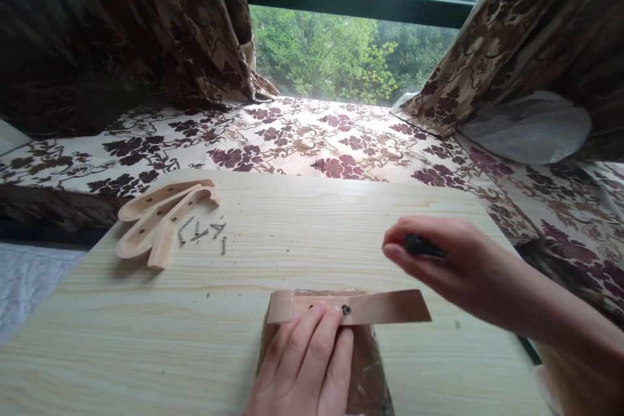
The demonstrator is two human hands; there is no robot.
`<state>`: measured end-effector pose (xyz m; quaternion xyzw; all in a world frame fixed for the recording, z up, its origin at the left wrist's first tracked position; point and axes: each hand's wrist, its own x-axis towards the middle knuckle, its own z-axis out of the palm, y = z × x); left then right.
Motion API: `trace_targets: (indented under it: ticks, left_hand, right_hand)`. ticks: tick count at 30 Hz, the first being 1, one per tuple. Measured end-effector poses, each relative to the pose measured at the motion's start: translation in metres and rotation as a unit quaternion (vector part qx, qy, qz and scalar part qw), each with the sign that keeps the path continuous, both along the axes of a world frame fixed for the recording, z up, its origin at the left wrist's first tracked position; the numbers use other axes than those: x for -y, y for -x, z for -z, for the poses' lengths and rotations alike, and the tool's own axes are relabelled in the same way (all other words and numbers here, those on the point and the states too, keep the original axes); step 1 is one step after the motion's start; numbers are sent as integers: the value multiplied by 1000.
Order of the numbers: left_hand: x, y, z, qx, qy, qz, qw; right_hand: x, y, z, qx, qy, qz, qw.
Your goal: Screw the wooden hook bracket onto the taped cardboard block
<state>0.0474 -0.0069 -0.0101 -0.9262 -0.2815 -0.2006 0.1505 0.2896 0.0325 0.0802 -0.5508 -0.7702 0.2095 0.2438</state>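
One screw (346,310) sits in a hole of the wooden hook (390,307), its head showing at the surface; whether it is fully tight cannot be judged from above. A second dark spot, perhaps another hole, shows beside the fingertips, but it is too covered to say if anything fills it. The hook lies across the far end of a brown block (363,364), one end reaching out past the block's right edge. The left hand (305,364) rests on both with its fingers laid out flat, not wrapped round anything. The right hand (439,240) is closed round a black handle (422,246), raised well apart from the screw.

Much looks left undone: on the left of the table (341,227), at least two spare hooks (178,211) lie together with bare holes, and several loose screws (199,234) are scattered just beside them, none in place.
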Motion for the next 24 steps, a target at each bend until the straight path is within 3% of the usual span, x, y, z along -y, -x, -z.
trace_targets:
  ticks: [4, 7, 13, 18, 24]
  left_hand:
    - [-1, -3, -8, 29, 36, 9, 999]
    - [2, -4, -14, 34, 67, 4, 997]
    - [5, -13, -19, 47, 64, -15, 997]
    - [5, -19, -17, 75, 104, -32, 991]
    - [1, -17, -9, 105, 115, -16, 988]
  right_hand:
    - [8, 6, -25, -109, -175, 118, 971]
    - [12, 21, -38, -163, -211, 120, 956]
    - [12, 44, -34, -162, -181, 49, 969]
    - [16, 50, -22, -146, -118, 58, 981]
    - [20, 57, -19, -104, -114, 80, 985]
